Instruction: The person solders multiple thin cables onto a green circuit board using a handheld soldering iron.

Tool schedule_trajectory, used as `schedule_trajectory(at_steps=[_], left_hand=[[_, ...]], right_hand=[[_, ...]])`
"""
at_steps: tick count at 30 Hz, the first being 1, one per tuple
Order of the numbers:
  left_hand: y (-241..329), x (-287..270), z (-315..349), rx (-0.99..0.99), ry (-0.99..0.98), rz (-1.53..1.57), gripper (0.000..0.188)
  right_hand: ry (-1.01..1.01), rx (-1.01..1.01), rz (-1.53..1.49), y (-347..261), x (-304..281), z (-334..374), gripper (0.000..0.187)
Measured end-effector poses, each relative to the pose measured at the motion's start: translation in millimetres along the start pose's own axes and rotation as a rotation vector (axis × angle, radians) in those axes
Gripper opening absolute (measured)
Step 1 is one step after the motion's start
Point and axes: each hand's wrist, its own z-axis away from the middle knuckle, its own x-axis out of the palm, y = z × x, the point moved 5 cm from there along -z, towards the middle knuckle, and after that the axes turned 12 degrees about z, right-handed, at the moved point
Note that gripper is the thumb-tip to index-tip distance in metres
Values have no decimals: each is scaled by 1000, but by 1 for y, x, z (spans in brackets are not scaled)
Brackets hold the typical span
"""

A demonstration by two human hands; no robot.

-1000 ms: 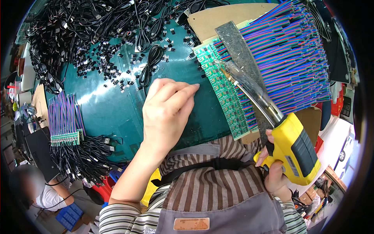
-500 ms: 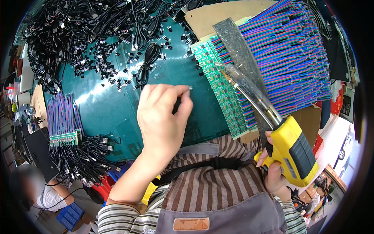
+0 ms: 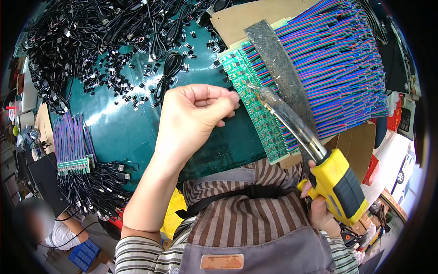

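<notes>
My left hand (image 3: 189, 116) is closed in a pinch just left of the green circuit board panel (image 3: 259, 121); whatever lies between its fingertips is hidden. In my right hand (image 3: 320, 212) is a yellow and black soldering gun (image 3: 343, 185). Its long metal shaft slants up to the left, and the tip reaches over the panel. Rows of blue, red, green and black wires (image 3: 337, 68) extend rightward from the panel. A dark, worn metal bar (image 3: 278, 59) lies across the wires next to the boards.
Black cables (image 3: 86, 27) pile up at the far left, with small black three-pin parts (image 3: 116, 75) scattered on the green mat (image 3: 118, 137). A coiled cable (image 3: 171, 71) lies beyond my left hand. Another wired board strip (image 3: 75, 166) sits left. A person (image 3: 64, 235) is at lower left.
My left hand has moved slightly right toward the panel, and its fingers have curled further in. A tiny shiny piece seen at its fingertips is now hidden. The soldering gun has shifted slightly left and down.
</notes>
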Motion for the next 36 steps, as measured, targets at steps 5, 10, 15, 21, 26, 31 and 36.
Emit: schedule_trajectory(at_steps=[5,10,15,21,26,31,36], left_hand=[[4,2,0,3,13,-19,18],[2,1,-1,-14,10,-11,19],[1,-1,-4,-66,-24,-1,19],[2,-1,-6,-70,-49,-2,18],[1,1,-6,-53,-45,3,19],[1,0,-4,-43,-9,-2,19],[1,1,-5,-31,-15,-3,19]], right_hand=[[-84,-130,106,-11,3,-2,33],[-29,-242,197,-20,2,-7,28],[-95,-157,199,-21,-1,-8,30],[-95,-180,238,-16,-2,-6,34],[-45,-306,187,-19,-1,-5,31],[-60,-119,307,-23,-1,-3,24],[17,-132,222,-12,-1,3,24]])
